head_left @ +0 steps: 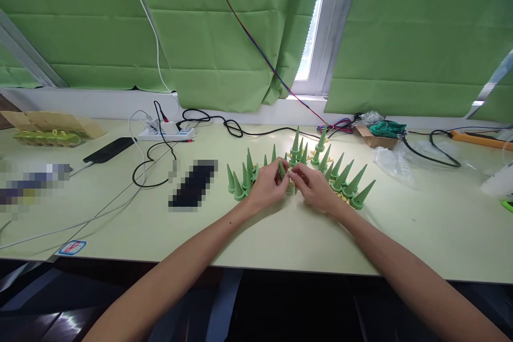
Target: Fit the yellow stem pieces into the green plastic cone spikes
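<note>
Near the table's middle, my left hand [266, 184] is closed around a green cone-shaped plastic spike [281, 170], whose tip points up. My right hand [315, 184] meets it from the right, thumb and finger pinched at the spike's side; whatever small part they grip is too small to make out. Many similar spikes surround both hands: a left cluster [239, 187], a back group [295, 145] and a right row [352, 184]. Most stand upright, while those on the right lean outward. Small yellowish pieces [343, 197] show among the right-hand spikes.
Left of the hands lies a blurred dark rectangle [194, 184]. Beyond it are a power strip [168, 131] with cables and a black phone-like slab [110, 150]. An open cardboard box [94, 127] sits far left. Plastic bags [395, 163] and a small carton [377, 138] stand at right.
</note>
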The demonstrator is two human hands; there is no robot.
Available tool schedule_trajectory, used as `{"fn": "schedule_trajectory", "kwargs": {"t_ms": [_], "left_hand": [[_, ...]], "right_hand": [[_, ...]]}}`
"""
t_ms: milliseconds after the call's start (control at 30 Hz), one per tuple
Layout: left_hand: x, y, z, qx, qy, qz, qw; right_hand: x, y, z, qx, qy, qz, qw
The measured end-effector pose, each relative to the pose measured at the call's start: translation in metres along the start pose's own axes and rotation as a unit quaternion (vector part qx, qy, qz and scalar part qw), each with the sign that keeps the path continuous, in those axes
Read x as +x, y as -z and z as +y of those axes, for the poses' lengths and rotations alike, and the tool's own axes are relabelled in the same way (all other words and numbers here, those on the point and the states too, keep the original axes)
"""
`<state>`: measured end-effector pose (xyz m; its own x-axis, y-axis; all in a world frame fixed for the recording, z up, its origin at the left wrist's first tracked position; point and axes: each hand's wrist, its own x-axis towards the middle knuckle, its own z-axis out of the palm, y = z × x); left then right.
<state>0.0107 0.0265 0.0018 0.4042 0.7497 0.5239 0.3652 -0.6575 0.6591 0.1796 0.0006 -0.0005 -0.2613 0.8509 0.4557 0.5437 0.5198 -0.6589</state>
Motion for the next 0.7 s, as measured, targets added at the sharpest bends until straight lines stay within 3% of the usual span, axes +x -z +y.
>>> {"fn": "schedule_trajectory", "kwargs": {"t_ms": [300,700], "left_hand": [[0.0017,0.0031,0.002,-0.016,0.009,0.004,1.0],[0.0026,0.005,0.003,-0.03,0.024,0.006,0.999]], "right_hand": [[-0.0003,0.006,0.0018,0.016,0.019,-0.051,0.998],[-0.0007,0.0008,0.0041,-0.02,0.036,-0.051,0.998]]}}
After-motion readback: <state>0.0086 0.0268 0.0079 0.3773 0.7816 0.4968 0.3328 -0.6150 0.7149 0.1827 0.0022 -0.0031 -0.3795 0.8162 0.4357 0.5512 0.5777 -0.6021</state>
